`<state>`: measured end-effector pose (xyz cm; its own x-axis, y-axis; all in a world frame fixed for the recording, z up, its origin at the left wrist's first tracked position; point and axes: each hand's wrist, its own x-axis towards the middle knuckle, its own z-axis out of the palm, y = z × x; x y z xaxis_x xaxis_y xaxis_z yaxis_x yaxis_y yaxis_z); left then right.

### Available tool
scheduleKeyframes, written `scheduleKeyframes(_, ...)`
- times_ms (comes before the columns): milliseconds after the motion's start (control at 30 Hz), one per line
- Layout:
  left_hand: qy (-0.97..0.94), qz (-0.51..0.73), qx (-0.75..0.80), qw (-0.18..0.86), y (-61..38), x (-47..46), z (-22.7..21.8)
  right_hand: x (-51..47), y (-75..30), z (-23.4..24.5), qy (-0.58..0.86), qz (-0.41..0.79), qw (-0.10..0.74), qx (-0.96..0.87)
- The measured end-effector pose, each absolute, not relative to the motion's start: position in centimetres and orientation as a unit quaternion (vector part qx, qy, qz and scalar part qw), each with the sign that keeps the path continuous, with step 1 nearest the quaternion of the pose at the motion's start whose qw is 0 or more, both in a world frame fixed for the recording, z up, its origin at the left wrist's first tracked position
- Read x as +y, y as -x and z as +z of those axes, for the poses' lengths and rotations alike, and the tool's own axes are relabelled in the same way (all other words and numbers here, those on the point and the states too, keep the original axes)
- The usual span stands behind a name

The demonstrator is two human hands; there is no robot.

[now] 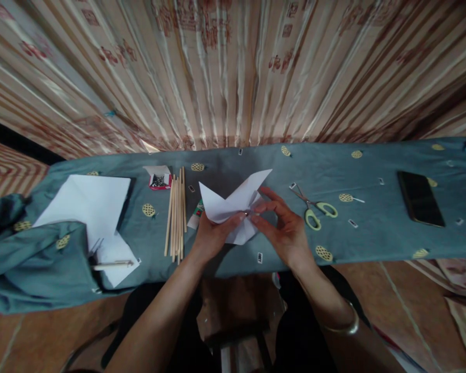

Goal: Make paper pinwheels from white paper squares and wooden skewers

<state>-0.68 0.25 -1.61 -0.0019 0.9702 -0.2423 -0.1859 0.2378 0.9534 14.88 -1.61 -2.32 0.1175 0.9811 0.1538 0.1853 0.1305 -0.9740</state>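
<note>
Pinching the folded white paper (219, 208) near its middle, our right hand (288, 231) has thumb and fingers nearly together, while our left hand (213, 235) clamps it thumb-on-top (other fingers hidden); scissors (307, 201) lie right of our grip, wooden sticks (174, 217) left of it

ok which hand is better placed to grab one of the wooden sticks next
Probably the left hand: the wooden sticks lie on its side, while the right hand is across the folded paper. Both touch the paper, so the right would likely hold it alone.
</note>
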Motion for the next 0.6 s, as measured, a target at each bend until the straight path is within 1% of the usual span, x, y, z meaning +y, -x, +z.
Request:
scheduleKeyframes(100,-0.373,0.482,0.518,0.600,0.7,0.3,-1.7,-0.9,-16.0,-2.3,0.550,0.369,0.544,-0.515)
scheduleKeyframes(167,-0.373,0.475,0.512,0.611,0.7,0.2,-1.9,-0.2,-16.9,-2.4,0.550,0.394,0.543,-0.497)
scheduleKeyframes(233,-0.380,0.466,0.506,0.619,0.6,0.1,-2.2,0.4,-17.6,-2.3,0.532,0.475,0.492,-0.499)
scheduleKeyframes(300,-0.386,0.458,0.503,0.623,0.6,-0.1,-2.4,0.8,-18.1,-2.1,0.505,0.568,0.416,-0.500)
scheduleKeyframes(367,-0.390,0.449,0.506,0.625,0.5,-0.3,-2.5,0.9,-18.1,-1.9,0.490,0.626,0.368,-0.483)
scheduleKeyframes(467,-0.391,0.436,0.510,0.630,0.5,-0.4,-2.5,1.0,-17.9,-1.6,0.482,0.668,0.353,-0.443)
scheduleKeyframes(600,-0.392,0.430,0.514,0.630,0.5,-0.4,-2.6,0.8,-17.5,-1.5,0.478,0.689,0.362,-0.407)
